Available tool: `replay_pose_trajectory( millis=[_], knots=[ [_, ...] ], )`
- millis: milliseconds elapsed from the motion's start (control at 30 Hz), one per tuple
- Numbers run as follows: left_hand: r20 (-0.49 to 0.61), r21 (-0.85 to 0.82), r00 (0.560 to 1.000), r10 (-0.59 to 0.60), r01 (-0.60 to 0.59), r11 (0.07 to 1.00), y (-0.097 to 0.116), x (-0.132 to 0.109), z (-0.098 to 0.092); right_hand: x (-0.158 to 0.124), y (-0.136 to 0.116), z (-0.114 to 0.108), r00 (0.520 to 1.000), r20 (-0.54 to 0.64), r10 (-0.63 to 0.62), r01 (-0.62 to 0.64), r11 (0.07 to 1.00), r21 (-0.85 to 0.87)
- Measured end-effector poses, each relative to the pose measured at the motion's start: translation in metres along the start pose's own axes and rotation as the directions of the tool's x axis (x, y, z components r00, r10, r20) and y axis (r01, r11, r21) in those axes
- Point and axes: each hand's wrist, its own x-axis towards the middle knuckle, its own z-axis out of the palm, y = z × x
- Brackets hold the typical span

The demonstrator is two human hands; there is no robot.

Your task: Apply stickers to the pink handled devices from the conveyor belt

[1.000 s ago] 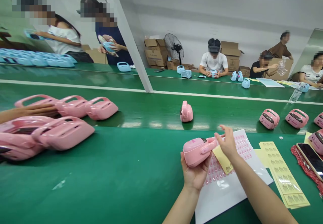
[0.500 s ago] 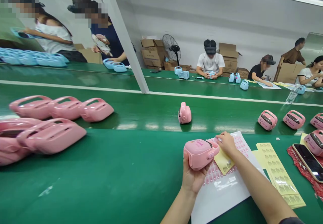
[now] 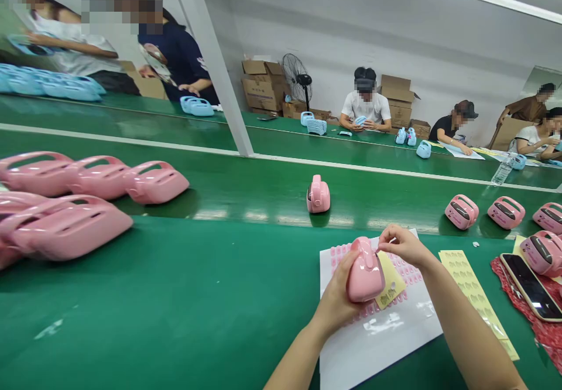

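My left hand (image 3: pixel 340 293) is wrapped round a pink plastic case (image 3: pixel 365 276) with a handle, held above a white sheet (image 3: pixel 373 349) that bears rows of small pink stickers. At the case's right side, my right hand (image 3: pixel 401 243) is closed in a pinch by the case's edge; whatever its fingertips hold is too small to make out. Beneath the case and partly hidden by it lies a small yellow sticker sheet (image 3: pixel 392 284). Longer yellow sticker sheets (image 3: pixel 472 290) rest on the green table right of the white sheet.
Pink cases (image 3: pixel 72 226) are grouped at the left; one (image 3: pixel 318 195) stands ahead, others (image 3: pixel 462 211) at the right. A phone (image 3: pixel 533 287) lies on red wrap (image 3: pixel 555 343). Several people work beyond with blue cases (image 3: pixel 197 106). A white post (image 3: pixel 215 62) rises from the table divider.
My left hand has turned the pink case so its side faces me. My right hand has moved from the sticker sheet to the case's edge. The view has shifted slightly.
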Motion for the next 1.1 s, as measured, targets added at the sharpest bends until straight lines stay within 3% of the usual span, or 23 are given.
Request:
replay_pose_trajectory(
  millis=[133,267,533,833,1000,1100],
  knots=[
    [0.242,0.221,0.957,0.158,-0.213,0.952,-0.01,0.0,-0.01,-0.019,-0.034,-0.002,0.983,0.176,-0.047,0.059,0.996,-0.06],
    [0.309,0.319,0.924,0.225,-0.324,0.891,-0.015,0.001,-0.013,-0.023,-0.047,0.003,0.98,0.201,0.011,0.02,0.988,-0.154],
    [0.335,0.351,0.912,0.237,-0.354,0.867,-0.016,0.001,-0.011,-0.017,-0.058,-0.001,0.947,0.318,0.049,0.051,0.954,-0.297],
    [0.332,0.344,0.905,0.266,-0.378,0.859,-0.015,0.001,-0.012,-0.021,-0.061,0.004,0.958,0.283,0.041,0.054,0.946,-0.321],
    [0.322,0.359,0.914,0.249,-0.361,0.861,-0.013,0.0,-0.013,-0.028,-0.057,0.01,0.975,0.215,-0.053,0.135,0.914,-0.383],
    [0.303,0.361,0.922,0.239,-0.343,0.867,-0.012,0.001,-0.013,-0.034,-0.046,0.012,0.97,0.185,-0.156,0.209,0.925,-0.318]
  ],
)
